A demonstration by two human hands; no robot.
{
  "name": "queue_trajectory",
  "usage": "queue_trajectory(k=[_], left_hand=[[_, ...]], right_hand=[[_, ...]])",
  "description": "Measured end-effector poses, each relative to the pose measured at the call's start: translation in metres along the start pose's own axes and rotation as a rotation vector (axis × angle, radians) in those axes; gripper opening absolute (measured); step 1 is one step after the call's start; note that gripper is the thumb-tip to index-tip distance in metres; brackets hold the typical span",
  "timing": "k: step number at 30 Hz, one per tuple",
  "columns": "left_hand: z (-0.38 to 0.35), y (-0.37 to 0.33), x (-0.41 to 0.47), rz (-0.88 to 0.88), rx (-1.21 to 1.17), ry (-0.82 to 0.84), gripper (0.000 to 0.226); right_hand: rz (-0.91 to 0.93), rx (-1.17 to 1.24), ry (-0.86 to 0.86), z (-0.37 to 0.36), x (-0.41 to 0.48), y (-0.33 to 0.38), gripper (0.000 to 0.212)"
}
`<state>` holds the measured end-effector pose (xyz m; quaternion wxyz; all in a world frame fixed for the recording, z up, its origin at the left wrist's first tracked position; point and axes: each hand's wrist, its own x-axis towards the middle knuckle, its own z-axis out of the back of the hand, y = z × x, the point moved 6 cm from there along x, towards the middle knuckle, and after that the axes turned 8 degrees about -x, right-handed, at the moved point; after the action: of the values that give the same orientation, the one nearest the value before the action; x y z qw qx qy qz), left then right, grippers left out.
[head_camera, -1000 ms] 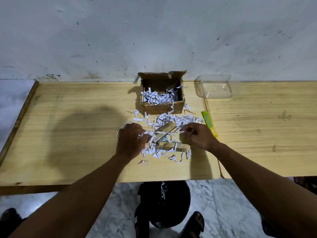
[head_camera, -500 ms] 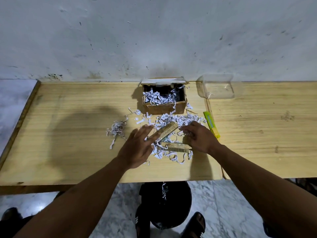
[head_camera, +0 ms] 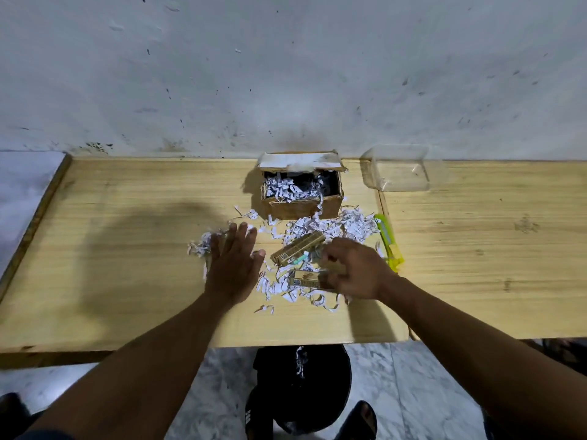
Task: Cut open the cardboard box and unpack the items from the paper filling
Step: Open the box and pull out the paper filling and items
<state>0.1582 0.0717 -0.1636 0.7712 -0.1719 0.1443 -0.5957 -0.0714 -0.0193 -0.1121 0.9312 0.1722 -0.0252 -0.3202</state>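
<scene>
A pale wooden table (head_camera: 127,249) is seen from above, pushed against a scuffed white wall (head_camera: 286,74). At the back edge of the table, a small cardboard box (head_camera: 301,208) is shown with its top flap folded back toward the wall; it is partly filled with shredded white paper filling (head_camera: 290,189). More shredded paper (head_camera: 343,225) is scattered over the tabletop in front of the box.

Among the loose shreds, two narrow gold packets are laid out. One gold packet (head_camera: 297,249) is angled diagonally, with a barcode end facing the viewer. A second gold packet (head_camera: 306,278) is lying flat just nearer the viewer, with its right end touched by the right hand (head_camera: 359,269), whose fingers are curled down onto it; whether the packet is actually pinched cannot be told because of blur.

The left hand (head_camera: 233,265) is held flat, palm down, fingers spread and extended, resting on the table at the left edge of the paper pile, beside a small clump of shreds (head_camera: 201,246).

A yellow-green utility knife (head_camera: 389,242) is placed to the right of the pile. A clear plastic container (head_camera: 397,171) is set near the wall, to the right of the box. Below the table edge, a dark stool (head_camera: 305,392) and marble floor (head_camera: 413,392) are visible
</scene>
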Motion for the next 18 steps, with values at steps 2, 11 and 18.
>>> queue_trajectory(k=[2, 11, 18], left_hand=[[-0.007, -0.005, 0.012, 0.076, -0.048, -0.021, 0.064], [-0.034, -0.011, 0.021, 0.063, 0.073, 0.019, 0.066], [-0.034, -0.012, 0.02, 0.029, 0.045, 0.078, 0.066]], right_hand=[[0.061, -0.096, 0.15, -0.017, 0.003, 0.013, 0.04], [0.0, -0.087, 0.254, -0.017, 0.015, 0.004, 0.049], [0.03, -0.001, 0.063, 0.028, 0.034, 0.006, 0.039]])
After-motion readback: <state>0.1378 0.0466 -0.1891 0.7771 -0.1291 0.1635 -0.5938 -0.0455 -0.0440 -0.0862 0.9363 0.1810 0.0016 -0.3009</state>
